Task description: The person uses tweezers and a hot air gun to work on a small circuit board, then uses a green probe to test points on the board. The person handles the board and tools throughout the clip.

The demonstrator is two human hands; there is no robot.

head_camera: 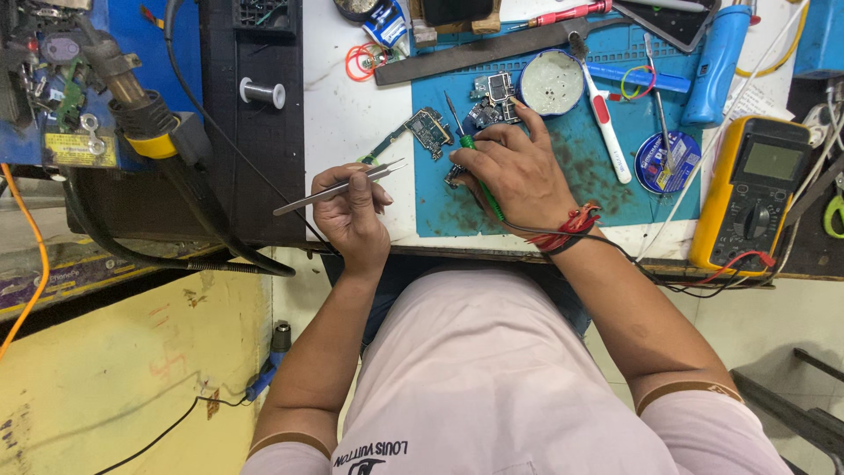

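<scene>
Closed left grip (350,211) pinches tweezers (338,187); closed right grip (514,167) holds soldering iron (470,149).

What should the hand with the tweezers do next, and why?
Probably bring the tweezers in the left hand over to the small circuit board. The right hand already has the green-handled tool beside it, while the tweezers point off the blue mat.

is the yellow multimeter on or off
Cannot tell: the yellow multimeter lies face up with a blank grey screen, but its dial setting is too small to read.
</scene>
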